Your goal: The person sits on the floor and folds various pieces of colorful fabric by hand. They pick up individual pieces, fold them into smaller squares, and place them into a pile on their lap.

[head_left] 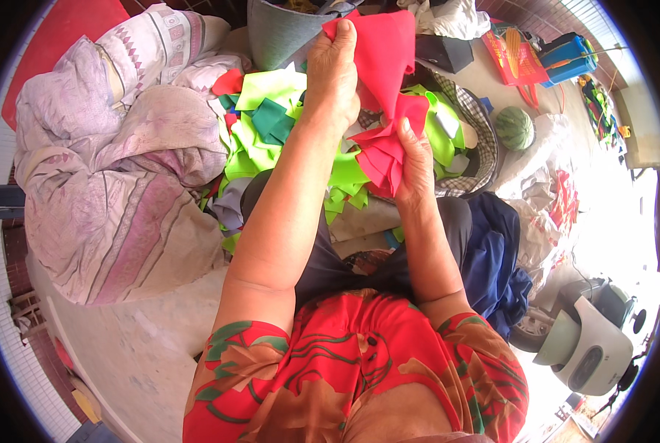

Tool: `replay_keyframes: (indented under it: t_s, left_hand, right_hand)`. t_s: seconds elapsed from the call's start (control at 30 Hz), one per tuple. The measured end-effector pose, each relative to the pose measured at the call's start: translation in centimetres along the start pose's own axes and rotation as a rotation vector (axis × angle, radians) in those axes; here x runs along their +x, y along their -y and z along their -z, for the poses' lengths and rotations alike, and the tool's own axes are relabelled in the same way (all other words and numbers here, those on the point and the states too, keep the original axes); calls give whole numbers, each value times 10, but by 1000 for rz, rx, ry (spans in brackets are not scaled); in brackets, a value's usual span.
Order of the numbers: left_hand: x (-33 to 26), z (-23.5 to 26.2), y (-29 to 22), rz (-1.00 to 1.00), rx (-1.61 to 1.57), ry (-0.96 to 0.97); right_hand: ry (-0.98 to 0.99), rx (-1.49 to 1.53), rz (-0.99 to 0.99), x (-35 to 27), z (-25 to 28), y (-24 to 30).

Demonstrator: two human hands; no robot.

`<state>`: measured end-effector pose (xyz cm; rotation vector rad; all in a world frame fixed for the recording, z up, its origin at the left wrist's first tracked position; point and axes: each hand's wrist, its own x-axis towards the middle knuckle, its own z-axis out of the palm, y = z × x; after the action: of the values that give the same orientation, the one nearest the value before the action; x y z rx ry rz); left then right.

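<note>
My left hand (332, 77) is raised at the top middle, its thumb and fingers pinched on the edge of a red cloth piece (383, 52) that hangs down toward the other hand. Lower and to the right, my right hand (416, 166) grips several red cloth scraps (380, 159), thumb on top; part of the bunch is hidden by its fingers. Beneath and left of my hands lies a heap of bright lime-green scraps (252, 153), with a dark green piece (272, 122) on it. More lime-green cloth (442, 140) fills a basket with a checkered rim (486, 144) on the right.
A large bundle of stained, patterned cloth (131, 184) takes up the left. Behind the scraps stands a grey bin (282, 37). A watermelon (515, 128), crumpled white plastic (540, 192) and a blue container (570, 59) are on the right. A grey-white appliance (599, 351) sits lower right.
</note>
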<state>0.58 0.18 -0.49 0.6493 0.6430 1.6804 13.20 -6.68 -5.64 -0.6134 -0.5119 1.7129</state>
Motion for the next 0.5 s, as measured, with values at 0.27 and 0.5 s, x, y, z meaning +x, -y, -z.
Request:
replay_keyframes:
  t_s: [0.27,0.5]
  left_hand:
    - [-2,2,-11,-19,45,93]
    - [-9,-4,-8,209,280,338]
  right_hand:
    - [-31,85,-53,12,31,35]
    - [120,151,95,16,44,41]
